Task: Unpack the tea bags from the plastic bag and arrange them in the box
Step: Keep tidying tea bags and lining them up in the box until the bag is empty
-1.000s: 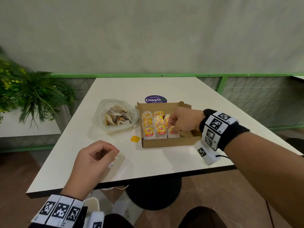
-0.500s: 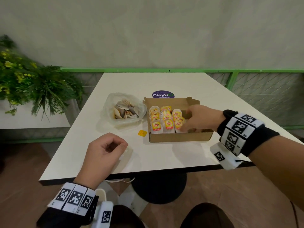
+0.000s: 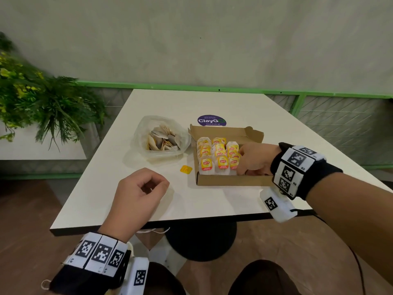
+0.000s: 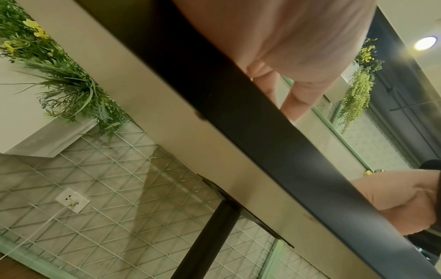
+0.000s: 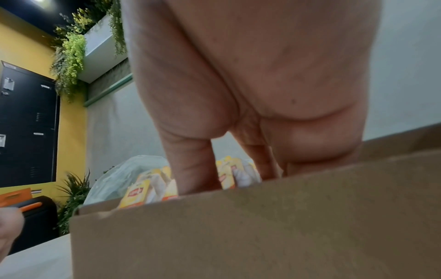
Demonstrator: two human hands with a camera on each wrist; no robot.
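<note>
The right hand [image 3: 254, 159] reaches into the box [image 3: 229, 180], fingers down against the third row of tea bags [image 3: 219, 155], likely squaring it; whether they pinch a bag, I cannot tell. At the box's nine o'clock the plastic bag [image 3: 161, 136] holds more bags within reach, while the left hand [image 3: 140, 191] waits loosely curled, empty.
</note>
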